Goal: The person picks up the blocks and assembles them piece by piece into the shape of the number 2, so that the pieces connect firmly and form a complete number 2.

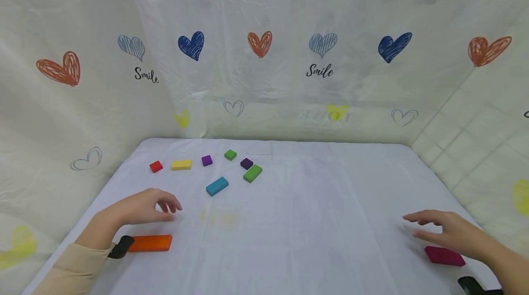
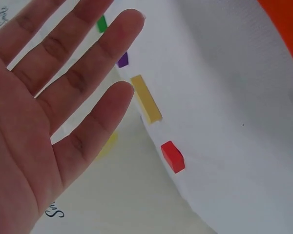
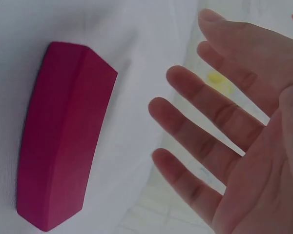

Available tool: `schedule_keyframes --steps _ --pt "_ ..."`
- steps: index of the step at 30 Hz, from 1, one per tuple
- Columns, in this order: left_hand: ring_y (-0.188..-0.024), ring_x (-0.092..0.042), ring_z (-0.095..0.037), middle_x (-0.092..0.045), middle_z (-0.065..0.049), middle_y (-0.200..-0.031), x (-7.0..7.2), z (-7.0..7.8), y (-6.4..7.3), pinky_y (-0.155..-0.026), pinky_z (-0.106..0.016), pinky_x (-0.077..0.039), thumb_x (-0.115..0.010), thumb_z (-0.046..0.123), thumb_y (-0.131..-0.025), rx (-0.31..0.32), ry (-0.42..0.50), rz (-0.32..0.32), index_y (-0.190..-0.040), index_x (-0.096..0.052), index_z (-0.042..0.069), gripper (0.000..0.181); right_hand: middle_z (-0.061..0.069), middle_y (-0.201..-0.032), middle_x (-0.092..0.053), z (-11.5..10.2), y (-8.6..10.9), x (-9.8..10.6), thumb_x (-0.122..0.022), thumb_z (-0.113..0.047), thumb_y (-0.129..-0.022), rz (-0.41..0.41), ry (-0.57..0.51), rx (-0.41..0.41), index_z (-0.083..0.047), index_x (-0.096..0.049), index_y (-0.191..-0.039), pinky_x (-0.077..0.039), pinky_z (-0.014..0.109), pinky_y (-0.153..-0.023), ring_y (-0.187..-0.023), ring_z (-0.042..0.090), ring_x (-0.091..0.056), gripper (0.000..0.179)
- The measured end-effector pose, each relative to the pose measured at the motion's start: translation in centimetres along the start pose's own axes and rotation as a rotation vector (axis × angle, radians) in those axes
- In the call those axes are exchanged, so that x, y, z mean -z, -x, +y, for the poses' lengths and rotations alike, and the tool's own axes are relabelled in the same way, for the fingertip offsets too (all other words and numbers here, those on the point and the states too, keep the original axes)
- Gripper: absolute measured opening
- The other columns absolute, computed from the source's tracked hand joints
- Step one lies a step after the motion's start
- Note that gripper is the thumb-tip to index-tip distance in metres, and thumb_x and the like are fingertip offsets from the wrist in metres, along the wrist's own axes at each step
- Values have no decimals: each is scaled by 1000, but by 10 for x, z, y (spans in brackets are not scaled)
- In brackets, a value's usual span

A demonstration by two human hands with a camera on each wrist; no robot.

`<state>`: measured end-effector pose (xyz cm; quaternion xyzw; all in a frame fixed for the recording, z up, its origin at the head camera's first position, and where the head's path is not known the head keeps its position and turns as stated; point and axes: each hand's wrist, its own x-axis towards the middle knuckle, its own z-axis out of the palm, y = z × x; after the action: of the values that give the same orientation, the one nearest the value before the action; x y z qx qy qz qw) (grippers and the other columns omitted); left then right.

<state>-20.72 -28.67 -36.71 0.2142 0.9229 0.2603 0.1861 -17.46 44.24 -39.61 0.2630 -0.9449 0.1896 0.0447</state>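
Observation:
My left hand (image 1: 150,207) hovers over the left side of the table with relaxed fingers and holds nothing. Just below its wrist lies a long orange block (image 1: 150,243), partly covered by the wrist strap. At the right side my right hand (image 1: 450,228) is held over the cloth, fingers loosely extended, nothing in them. A crimson block (image 1: 444,256) lies under that hand's near edge; the right wrist view shows this crimson block (image 3: 66,136) apart from the fingertips. Ahead of the left hand is a blue block (image 1: 217,186).
Toward the back left lie a red block (image 1: 155,166), a yellow block (image 1: 181,164), a purple block (image 1: 207,160), a small green block (image 1: 230,154), a dark purple block (image 1: 246,163) and a longer green block (image 1: 252,173). A heart-printed curtain (image 1: 285,88) surrounds the white-covered table (image 1: 322,212).

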Motion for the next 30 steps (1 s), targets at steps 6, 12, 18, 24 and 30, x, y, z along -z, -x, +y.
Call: schedule_keyframes --steps 6,12,18,24,30 --pt "-92 -62 -19 -68 5 -98 -1 2 3 -77 -35 -55 -81 17 -87 78 32 -57 -105 -75 16 19 -23 -109 -67 10 6 6 -80 -17 -89 -133 -71 -67 -14 -73 -119 -50 25 -67 -91 -5 -59 31" --pt "-93 -60 -21 -66 1 -99 -4 5 3 -77 -37 -57 -85 12 -82 188 50 -77 -104 -74 17 25 -26 -111 -63 15 12 10 -75 -15 -94 -245 -136 -124 -11 -72 -121 -49 24 -67 -91 -7 -56 28" --pt "-92 -56 -23 -62 -2 -98 -12 0 8 -75 -38 -55 -86 7 -79 258 82 -88 -105 -72 18 31 -25 -108 -64 22 23 10 -73 -6 -94 -273 -245 -75 -18 -72 -123 -52 21 -69 -91 -6 -56 32" --pt "-91 -54 -25 -60 -4 -95 -16 -5 14 -75 -38 -53 -88 4 -76 255 121 -122 -102 -70 17 35 -24 -106 -63 25 32 8 -74 -6 -92 -292 -298 -85 -25 -72 -126 -52 20 -69 -89 -5 -56 39" --pt "-92 -53 -25 -59 -5 -93 -21 -7 18 -78 -39 -53 -90 2 -73 268 112 -117 -99 -68 17 38 -25 -106 -58 28 33 9 -75 -3 -91 -341 -325 -66 -28 -71 -130 -51 20 -69 -88 -6 -51 47"
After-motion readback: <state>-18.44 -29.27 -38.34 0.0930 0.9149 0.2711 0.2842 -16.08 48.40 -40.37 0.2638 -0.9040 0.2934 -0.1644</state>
